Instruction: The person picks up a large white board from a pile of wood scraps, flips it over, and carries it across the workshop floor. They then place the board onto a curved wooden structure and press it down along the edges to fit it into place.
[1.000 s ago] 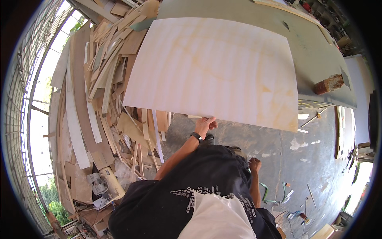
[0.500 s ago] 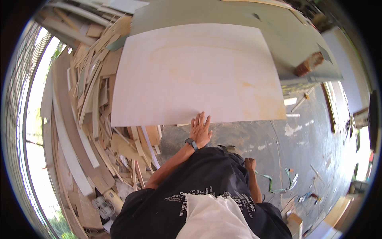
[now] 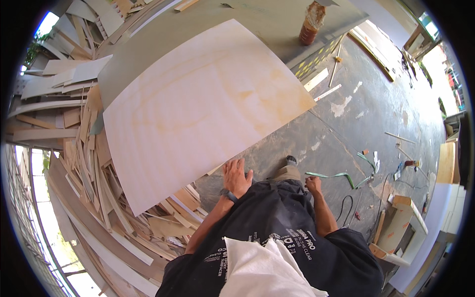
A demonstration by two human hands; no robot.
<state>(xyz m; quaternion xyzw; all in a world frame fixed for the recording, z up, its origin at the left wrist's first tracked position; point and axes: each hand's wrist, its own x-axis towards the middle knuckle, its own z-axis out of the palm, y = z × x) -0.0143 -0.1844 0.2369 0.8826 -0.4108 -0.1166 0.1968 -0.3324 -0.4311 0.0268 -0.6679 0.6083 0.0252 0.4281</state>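
Note:
A large pale board (image 3: 198, 104), whitish with yellowish stains, lies on a grey-green table (image 3: 267, 20) and juts past its near edge. My left hand (image 3: 237, 178), with a dark watch on the wrist, is at the board's near edge, fingers apart. Whether the fingertips still touch the board I cannot tell. Beside my right thigh hangs my right hand (image 3: 312, 185), its fingers curled in, with nothing visible in them. A brown-red bottle (image 3: 309, 30), smeared with something pale, rests on the table's right part.
Offcut wood strips (image 3: 94, 173) are heaped left of the board, reaching near my left arm. On the grey concrete floor (image 3: 321, 133) lie a green strap (image 3: 344, 174), sticks and a cable. A wooden frame piece (image 3: 403, 225) sits at right.
My view has swung to the right, so the board and table appear tilted and farther left. My left hand's fingers have drawn back from the board's face to its edge.

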